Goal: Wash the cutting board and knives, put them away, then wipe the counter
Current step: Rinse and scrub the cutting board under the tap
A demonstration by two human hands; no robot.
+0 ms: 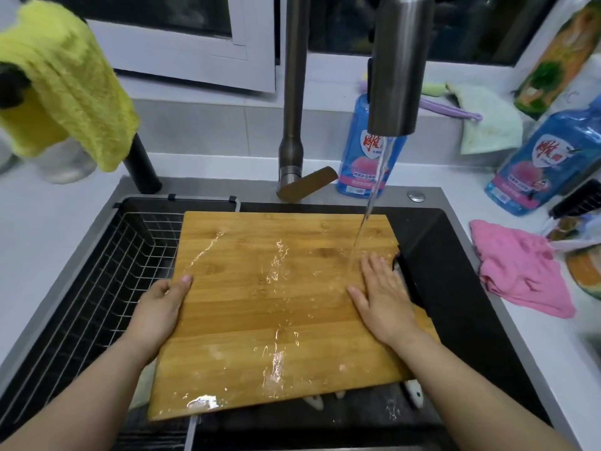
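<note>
Rinsing now: our left hand (162, 307) grips the cutting board (276, 304) by its left edge, thumb on top. Our right hand (380, 288) lies flat, fingers straight, on the board's right side, where the tap water (370, 203) lands. Beneath the board, the sink (455, 255).

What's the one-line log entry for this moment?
phase: rinsing | cutting board: wet, over sink | left hand: grips left edge | right hand: flat on board, beside water stream | faucet: running
</note>
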